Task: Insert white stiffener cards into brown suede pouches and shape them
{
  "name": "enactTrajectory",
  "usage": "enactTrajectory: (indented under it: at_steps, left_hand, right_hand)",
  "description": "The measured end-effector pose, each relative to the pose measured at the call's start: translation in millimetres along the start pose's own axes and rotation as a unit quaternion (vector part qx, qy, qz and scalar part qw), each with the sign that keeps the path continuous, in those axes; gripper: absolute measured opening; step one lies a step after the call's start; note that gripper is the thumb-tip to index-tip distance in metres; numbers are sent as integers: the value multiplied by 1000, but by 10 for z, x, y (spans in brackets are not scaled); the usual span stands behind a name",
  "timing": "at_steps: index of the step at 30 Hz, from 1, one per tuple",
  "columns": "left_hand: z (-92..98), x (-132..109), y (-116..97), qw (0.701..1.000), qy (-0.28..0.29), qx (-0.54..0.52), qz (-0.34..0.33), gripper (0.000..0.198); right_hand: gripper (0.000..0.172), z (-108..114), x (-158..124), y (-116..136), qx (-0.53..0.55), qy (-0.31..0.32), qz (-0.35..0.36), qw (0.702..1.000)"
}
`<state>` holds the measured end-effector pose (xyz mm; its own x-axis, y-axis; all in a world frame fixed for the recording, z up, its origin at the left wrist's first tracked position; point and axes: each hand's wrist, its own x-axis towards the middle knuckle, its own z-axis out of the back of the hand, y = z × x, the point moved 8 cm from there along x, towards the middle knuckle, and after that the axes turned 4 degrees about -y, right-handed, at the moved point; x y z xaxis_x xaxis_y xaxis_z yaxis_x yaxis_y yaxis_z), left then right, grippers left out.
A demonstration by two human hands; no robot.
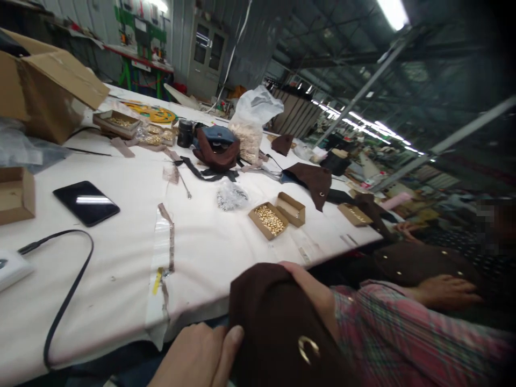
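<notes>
A dark brown fabric piece [270,317] with a gold-coloured curved metal fitting [308,349] on it is held up at the table's front edge. My left hand [197,355] grips its left edge, with the thumb lying on the near face. Along the upper right edge, my right hand [312,287] holds the same piece, its fingers mostly hidden behind the cloth. A pink plaid sleeve runs to the right from this hand. Beyond the piece stand an open carton of small gold-coloured studs [269,220] and a second small carton [291,208].
A white-covered table [121,274] bears a dark tablet [86,202], a black cable [72,290], a bag of silvery parts [231,196], and a brown-and-blue bag [217,146]. A large cardboard box [60,91] stands back left. Another hand [447,290] rests on brown fabric at right.
</notes>
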<state>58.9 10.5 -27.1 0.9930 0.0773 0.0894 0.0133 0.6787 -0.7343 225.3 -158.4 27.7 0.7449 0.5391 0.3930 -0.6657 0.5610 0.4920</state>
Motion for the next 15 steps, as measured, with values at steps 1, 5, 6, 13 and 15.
enactTrajectory:
  at_steps: [1, 5, 6, 13, 15]
  left_hand:
    - [9, 41, 69, 999, 17, 19, 20, 58]
    - [463, 351, 416, 992, 29, 83, 88, 53]
    - [644, 492, 470, 990, 18, 101, 93, 52]
    - [1042, 2183, 11, 993, 33, 87, -72, 29]
    - [799, 2729, -219, 985, 51, 96, -131, 26]
  right_hand:
    - [33, -125, 77, -12, -18, -20, 15, 1000]
    - [24, -587, 247, -50, -33, -129, 139, 981]
    - [25, -665, 264, -74, -31, -151, 156, 976]
    - [20, -190, 677, -285, -46, -31, 162, 985]
    - [31, 645, 882, -620, -40, -80, 150, 985]
